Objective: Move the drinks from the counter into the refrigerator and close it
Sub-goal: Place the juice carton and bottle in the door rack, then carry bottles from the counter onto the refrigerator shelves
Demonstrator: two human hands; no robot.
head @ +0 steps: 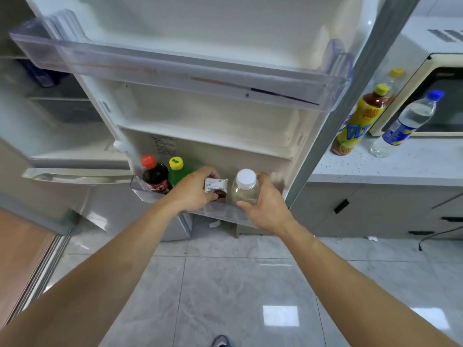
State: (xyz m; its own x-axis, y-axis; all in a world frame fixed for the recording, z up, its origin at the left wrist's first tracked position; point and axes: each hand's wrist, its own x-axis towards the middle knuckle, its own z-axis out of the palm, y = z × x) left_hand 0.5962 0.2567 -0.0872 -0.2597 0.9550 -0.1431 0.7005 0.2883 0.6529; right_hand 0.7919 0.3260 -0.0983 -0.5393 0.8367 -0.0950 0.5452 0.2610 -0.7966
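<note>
The refrigerator door [225, 116] stands open before me. Its bottom door shelf [220, 211] holds a red-capped cola bottle [155, 179] and a green bottle with a yellow cap [176, 171]. My left hand [195, 191] grips a small dark bottle with a white label [216, 189] at that shelf. My right hand [263, 201] grips a clear bottle with a white cap [245, 189] beside it. On the counter [375, 169] at the right stand a yellow-labelled tea bottle [358, 121] and a blue-capped water bottle [406, 123].
A cream microwave [426, 96] sits on the counter behind the bottles, with another yellow-capped bottle [394, 76] against it. A clear upper door shelf [175, 68] juts out overhead. The fridge interior [62, 126] lies to the left. Grey tiled floor is below.
</note>
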